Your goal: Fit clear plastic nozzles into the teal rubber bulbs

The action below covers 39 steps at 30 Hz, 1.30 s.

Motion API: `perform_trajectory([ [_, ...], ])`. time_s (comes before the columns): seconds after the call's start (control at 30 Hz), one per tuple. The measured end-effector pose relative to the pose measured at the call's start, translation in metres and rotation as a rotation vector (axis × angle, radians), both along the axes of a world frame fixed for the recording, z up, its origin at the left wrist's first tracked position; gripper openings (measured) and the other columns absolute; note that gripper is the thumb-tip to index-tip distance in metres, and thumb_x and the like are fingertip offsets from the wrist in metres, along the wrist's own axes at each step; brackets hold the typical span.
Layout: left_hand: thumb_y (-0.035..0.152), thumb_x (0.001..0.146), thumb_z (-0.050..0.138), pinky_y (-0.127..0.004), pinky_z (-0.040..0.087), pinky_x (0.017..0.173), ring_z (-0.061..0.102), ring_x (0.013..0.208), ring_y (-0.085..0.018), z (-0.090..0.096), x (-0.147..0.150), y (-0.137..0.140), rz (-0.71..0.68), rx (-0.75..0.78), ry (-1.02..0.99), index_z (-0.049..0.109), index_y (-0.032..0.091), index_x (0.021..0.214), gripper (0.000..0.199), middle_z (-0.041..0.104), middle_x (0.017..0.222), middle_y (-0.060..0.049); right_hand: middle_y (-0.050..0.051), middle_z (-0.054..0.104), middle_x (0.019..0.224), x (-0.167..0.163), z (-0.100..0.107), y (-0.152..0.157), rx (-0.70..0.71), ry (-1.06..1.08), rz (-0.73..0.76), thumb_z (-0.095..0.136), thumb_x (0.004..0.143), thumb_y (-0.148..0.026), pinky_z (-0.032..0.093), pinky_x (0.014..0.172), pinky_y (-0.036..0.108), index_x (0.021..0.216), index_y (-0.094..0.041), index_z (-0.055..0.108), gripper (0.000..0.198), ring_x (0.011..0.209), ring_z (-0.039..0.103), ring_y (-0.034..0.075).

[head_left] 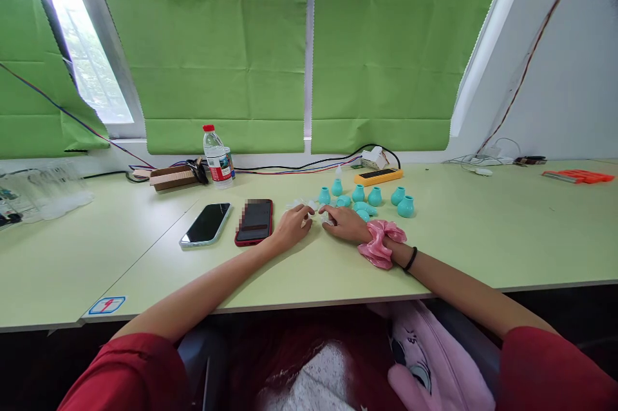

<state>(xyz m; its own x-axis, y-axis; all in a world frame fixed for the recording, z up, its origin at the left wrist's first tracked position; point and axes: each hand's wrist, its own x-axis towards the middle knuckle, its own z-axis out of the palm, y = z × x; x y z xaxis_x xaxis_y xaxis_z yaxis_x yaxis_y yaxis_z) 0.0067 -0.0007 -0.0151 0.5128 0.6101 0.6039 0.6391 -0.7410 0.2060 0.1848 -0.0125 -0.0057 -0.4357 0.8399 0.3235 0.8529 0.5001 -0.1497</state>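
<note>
My left hand (294,228) rests on the table with its fingers bent together at small clear plastic pieces (300,203). What lies between those fingers is too small to make out. Facing it, my right hand (348,225) curls its thumb and forefinger around a small translucent piece (327,218). Several turquoise, round-bellied, pot-like pieces stand just beyond my right hand, among them one at the right end (406,207); a few lie on their sides. One turquoise piece (337,187) carries a pale, pointed top. A pink scrunchie (381,244) circles my right wrist.
Left of my hands lie a red-cased phone (254,223) and a light-cased phone (205,225). A red-capped bottle (218,158), a brown box (174,178) and a yellow-orange bar (378,176) stand at the back among cables. Orange-handled tools (579,176) lie far right.
</note>
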Motion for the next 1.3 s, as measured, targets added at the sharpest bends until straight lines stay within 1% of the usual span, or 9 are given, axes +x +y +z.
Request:
perform_trajectory([
  [0.1,0.012,0.073,0.040,-0.024,0.043,0.064,0.056,0.066,-0.013,-0.002,0.001,0.000,-0.084,-0.061,-0.106,0.051,0.016,0.092,0.022,0.059,0.071,-0.002,0.001,0.056,0.065,0.000,-0.001,0.000,0.011,0.005,0.005,0.045,0.074,-0.027,0.029,0.055,0.022,0.107,-0.017,0.047,0.034,0.063,0.050,0.013],
  [0.27,0.010,0.074,0.037,-0.022,0.045,0.066,0.057,0.074,-0.011,-0.002,0.002,-0.002,-0.324,-0.303,-0.267,0.051,0.015,0.089,0.021,0.061,0.078,-0.004,0.000,0.054,0.063,0.000,-0.001,0.001,0.018,0.022,0.020,0.046,0.073,-0.025,0.028,0.051,0.021,0.107,-0.017,0.047,0.035,0.059,0.048,0.012],
  [0.4,0.009,0.072,0.038,-0.023,0.045,0.067,0.057,0.076,-0.012,0.001,0.001,0.000,-0.367,-0.407,-0.367,0.048,0.014,0.080,0.013,0.060,0.081,-0.005,-0.001,0.053,0.060,0.001,-0.001,0.001,0.019,0.029,0.071,0.044,0.073,-0.023,0.028,0.052,0.021,0.110,-0.019,0.047,0.037,0.057,0.047,0.011],
  [0.63,0.010,0.071,0.041,-0.026,0.045,0.070,0.056,0.079,-0.012,0.003,0.000,0.001,-0.428,-0.483,-0.519,0.046,0.015,0.081,0.013,0.055,0.084,-0.003,-0.001,0.053,0.059,0.003,0.000,0.001,0.006,0.013,0.115,0.043,0.072,-0.023,0.028,0.052,0.020,0.113,-0.020,0.047,0.041,0.055,0.045,0.011],
  [0.73,0.011,0.071,0.040,-0.026,0.046,0.068,0.057,0.075,-0.011,0.002,-0.001,0.005,-0.353,-0.472,-0.566,0.048,0.015,0.084,0.017,0.054,0.086,-0.003,0.000,0.054,0.061,0.002,0.000,0.002,0.003,-0.011,0.117,0.043,0.071,-0.023,0.029,0.054,0.021,0.106,-0.021,0.053,0.037,0.056,0.045,0.011],
  [0.83,0.010,0.070,0.038,-0.024,0.046,0.064,0.057,0.072,-0.012,0.004,-0.005,0.010,-0.179,-0.341,-0.516,0.052,0.016,0.086,0.023,0.057,0.085,-0.003,0.000,0.054,0.062,0.002,0.000,0.002,0.004,-0.020,0.104,0.044,0.070,-0.024,0.029,0.056,0.021,0.102,-0.020,0.056,0.034,0.058,0.046,0.012],
  [1.03,0.009,0.070,0.039,-0.029,0.041,0.073,0.051,0.082,-0.016,0.017,-0.020,0.018,0.019,-0.023,-0.139,0.058,0.016,0.087,0.027,0.059,0.086,-0.006,-0.001,0.052,0.059,0.001,0.001,0.000,-0.019,-0.007,0.070,0.045,0.070,-0.025,0.029,0.055,0.021,0.099,-0.020,0.056,0.032,0.056,0.046,0.011],
  [1.13,0.022,0.071,0.046,-0.037,0.037,0.074,0.046,0.086,-0.023,0.018,-0.022,0.017,0.144,-0.006,0.105,0.062,0.016,0.079,0.019,0.058,0.080,-0.008,-0.001,0.051,0.058,0.000,0.001,0.000,0.000,0.026,0.055,0.046,0.070,-0.025,0.029,0.054,0.021,0.098,-0.019,0.055,0.030,0.056,0.045,0.011],
  [1.3,0.038,0.068,0.051,-0.044,0.032,0.074,0.041,0.089,-0.028,0.009,-0.016,0.011,0.258,-0.054,0.232,0.062,0.017,0.072,0.024,0.055,0.081,-0.010,-0.003,0.048,0.058,-0.002,-0.001,0.001,0.057,0.140,0.042,0.048,0.068,-0.025,0.030,0.052,0.020,0.094,-0.016,0.051,0.027,0.054,0.044,0.010],
])
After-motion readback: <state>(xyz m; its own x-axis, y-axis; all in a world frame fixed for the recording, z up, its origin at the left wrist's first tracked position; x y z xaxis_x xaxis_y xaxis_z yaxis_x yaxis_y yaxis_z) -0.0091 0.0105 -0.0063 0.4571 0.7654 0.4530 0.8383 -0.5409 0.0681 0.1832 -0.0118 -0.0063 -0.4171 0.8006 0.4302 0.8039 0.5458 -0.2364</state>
